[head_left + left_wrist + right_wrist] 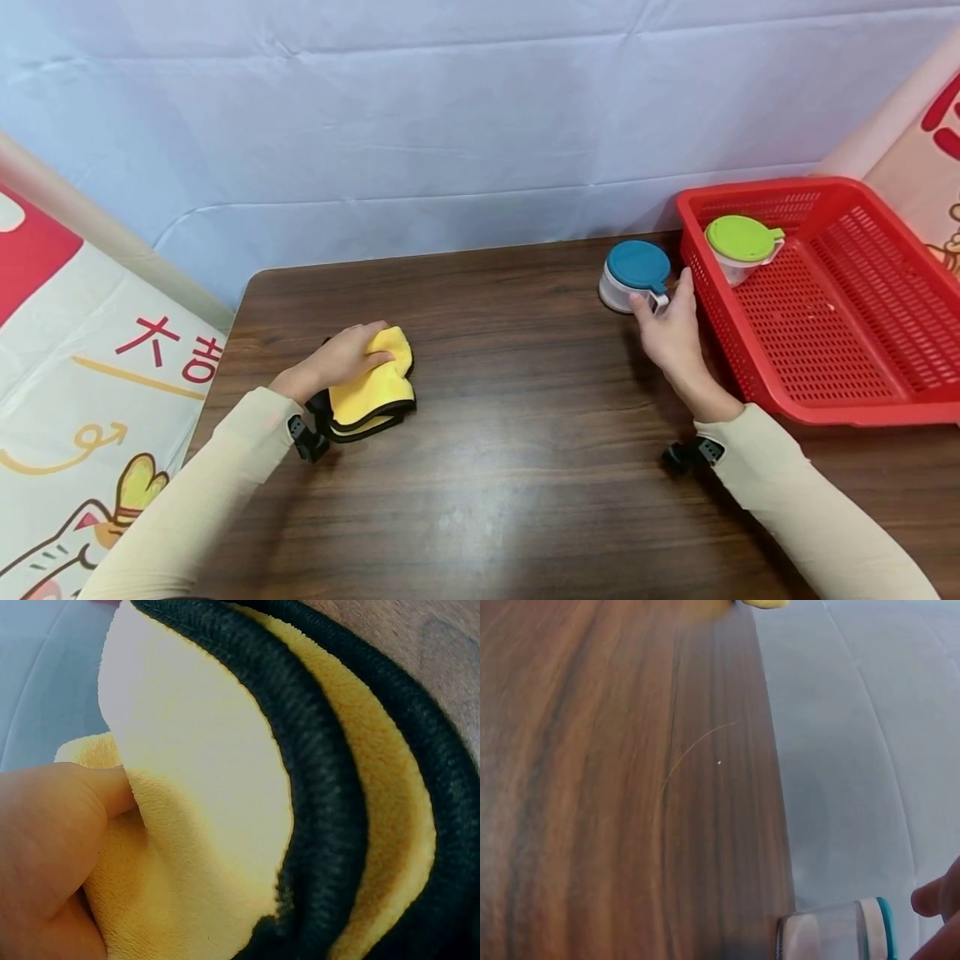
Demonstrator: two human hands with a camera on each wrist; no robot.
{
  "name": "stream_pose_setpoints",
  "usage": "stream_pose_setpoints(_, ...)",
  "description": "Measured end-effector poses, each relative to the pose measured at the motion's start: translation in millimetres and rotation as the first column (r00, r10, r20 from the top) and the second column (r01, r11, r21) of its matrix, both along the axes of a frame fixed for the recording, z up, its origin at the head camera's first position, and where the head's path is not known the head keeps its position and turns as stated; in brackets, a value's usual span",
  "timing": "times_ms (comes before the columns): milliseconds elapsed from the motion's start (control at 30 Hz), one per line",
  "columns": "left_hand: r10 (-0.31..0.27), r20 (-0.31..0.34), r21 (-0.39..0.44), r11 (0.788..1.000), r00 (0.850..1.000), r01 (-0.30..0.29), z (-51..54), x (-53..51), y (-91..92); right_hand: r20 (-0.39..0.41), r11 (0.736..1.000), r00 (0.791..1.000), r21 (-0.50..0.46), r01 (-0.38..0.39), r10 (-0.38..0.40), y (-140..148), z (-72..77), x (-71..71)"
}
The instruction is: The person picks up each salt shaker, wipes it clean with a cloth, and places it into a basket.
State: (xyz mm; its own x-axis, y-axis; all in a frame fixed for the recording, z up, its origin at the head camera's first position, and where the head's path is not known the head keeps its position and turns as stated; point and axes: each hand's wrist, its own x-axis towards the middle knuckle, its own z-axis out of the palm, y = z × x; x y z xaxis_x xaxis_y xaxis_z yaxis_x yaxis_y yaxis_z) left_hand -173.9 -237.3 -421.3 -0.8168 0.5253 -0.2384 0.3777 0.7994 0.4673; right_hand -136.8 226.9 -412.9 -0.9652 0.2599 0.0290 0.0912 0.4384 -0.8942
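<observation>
My left hand [343, 360] grips a folded yellow cloth [372, 390] with black edging on the left part of the table. In the left wrist view the thumb presses into the cloth [202, 787], and the other fingers are mostly hidden. My right hand [672, 329] is at a small clear jar [617, 293] with a blue lid and a white side handle. Its thumb and forefinger are spread apart on either side of the handle. In the right wrist view the fingertips [928, 898] show a gap from the jar's lid [886, 930].
A red plastic basket [780, 408] stands at the right, beside my right hand. Inside, near its left wall, is a similar jar with a green lid [741, 238]. The dark wooden table [487, 433] ends at a pale cloth backdrop [450, 125].
</observation>
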Motion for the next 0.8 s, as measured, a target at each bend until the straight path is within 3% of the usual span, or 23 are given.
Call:
stream_pose_setpoints(267,0.000,0.000,0.000,1.000,1.000,0.000,-0.9,-0.7,-0.8,0.063,0.984,0.990,-0.120,0.132,-0.125,1,-7.9,-2.2)
stream_pose_setpoints(500,0.013,0.013,0.005,1.000,1.000,-0.013,-0.9,1.3,-1.8,0.132,0.974,0.984,-0.175,0.146,-0.124,0,-11.1,-6.8)
stream_pose_setpoints(800,0.009,0.007,0.001,1.000,1.000,-0.009,1.1,0.8,0.2,0.140,0.946,0.978,-0.263,0.187,-0.154,-2,-15.2,-9.2)
